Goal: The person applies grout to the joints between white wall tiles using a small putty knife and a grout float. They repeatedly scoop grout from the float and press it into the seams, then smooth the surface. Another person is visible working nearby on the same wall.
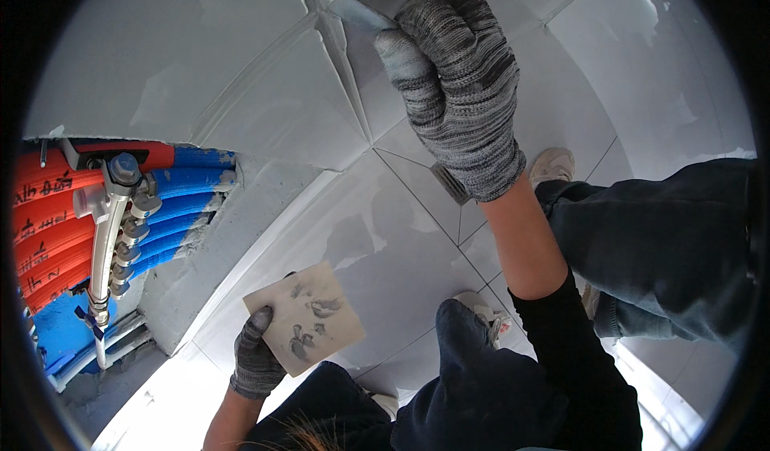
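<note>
The gloved right hand [455, 90], fingers curled closed, grips a small, flat, pale-blue scraper [360, 14] against a grey tile joint [338, 64]; the gloved left hand [258, 353], thumb on top, pinches a grey-smeared, square beige board [298, 311] at lower left, likely light and stiff, best held by its clean edges

Matt knit glove [473, 90], smooth glossy tiles [401, 242].
</note>
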Demonstrator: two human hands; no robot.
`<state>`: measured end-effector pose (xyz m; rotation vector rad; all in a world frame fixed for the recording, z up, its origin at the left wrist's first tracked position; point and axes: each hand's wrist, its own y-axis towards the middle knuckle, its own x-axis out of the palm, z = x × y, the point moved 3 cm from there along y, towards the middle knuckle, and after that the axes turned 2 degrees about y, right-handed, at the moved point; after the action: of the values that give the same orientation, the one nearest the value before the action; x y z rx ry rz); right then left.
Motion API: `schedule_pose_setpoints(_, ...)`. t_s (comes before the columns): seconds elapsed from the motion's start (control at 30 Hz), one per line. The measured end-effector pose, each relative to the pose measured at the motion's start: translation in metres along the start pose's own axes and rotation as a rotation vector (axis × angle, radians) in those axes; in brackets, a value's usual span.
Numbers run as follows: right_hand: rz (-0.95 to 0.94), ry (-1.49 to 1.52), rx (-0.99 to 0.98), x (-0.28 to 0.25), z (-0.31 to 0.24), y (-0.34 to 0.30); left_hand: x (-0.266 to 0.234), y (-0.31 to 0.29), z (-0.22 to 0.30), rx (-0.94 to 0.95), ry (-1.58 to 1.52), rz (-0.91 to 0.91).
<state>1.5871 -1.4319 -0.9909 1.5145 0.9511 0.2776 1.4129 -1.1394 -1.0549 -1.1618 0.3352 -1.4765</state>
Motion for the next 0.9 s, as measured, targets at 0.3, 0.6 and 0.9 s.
schedule_pose_setpoints(0.3,0.085,0.079,0.11,-0.002,-0.006,0.005,0.001,-0.001,0.001,0.003,-0.004,0.014)
schedule_pose_setpoints(0.6,0.105,0.074,0.04,0.0,-0.003,0.004,0.005,-0.001,0.003,-0.02,-0.027,-0.027)
schedule_pose_setpoints(0.9,0.006,-0.111,0.099,0.006,0.003,-0.005,-0.002,-0.002,0.001,0.008,-0.014,0.021)
